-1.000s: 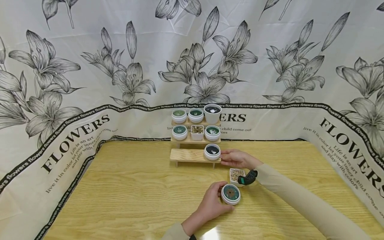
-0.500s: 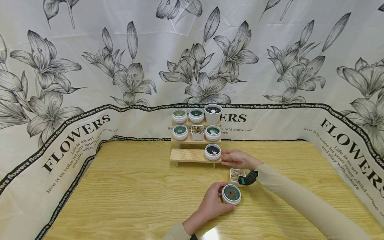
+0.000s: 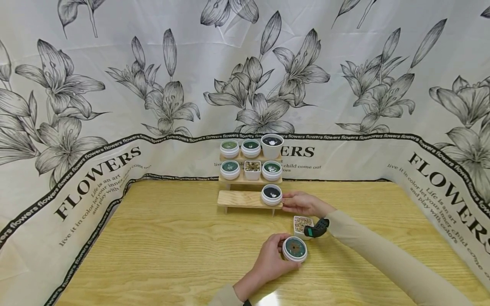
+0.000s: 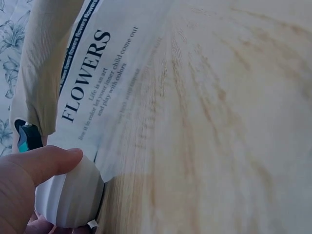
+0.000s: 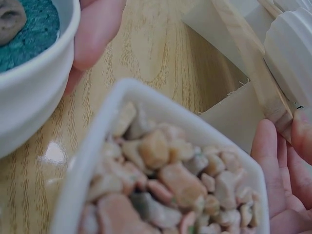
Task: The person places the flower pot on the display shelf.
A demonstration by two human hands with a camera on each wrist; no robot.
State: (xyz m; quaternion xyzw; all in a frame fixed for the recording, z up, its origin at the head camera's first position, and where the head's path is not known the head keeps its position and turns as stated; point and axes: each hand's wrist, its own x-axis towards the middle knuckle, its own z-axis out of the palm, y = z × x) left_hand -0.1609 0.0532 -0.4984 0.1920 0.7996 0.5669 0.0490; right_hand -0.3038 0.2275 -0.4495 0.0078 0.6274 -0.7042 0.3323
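In the head view my left hand grips a round white pot by its side, thumb at the front and fingers behind. A teal fill with a brown lump in the middle shows inside it. The left wrist view shows the pot's ribbed white wall under my thumb. My right hand pinches the right end of the low wooden shelf, beside a white pot with a dark fill. In the right wrist view, thumb and fingers meet at the board's end.
A square white pot of pebbles stands under my right wrist, just behind the held pot. Several more small pots stand on the two upper tiers of the wooden stand. Flower-printed cloth hangs round the back and sides of the table.
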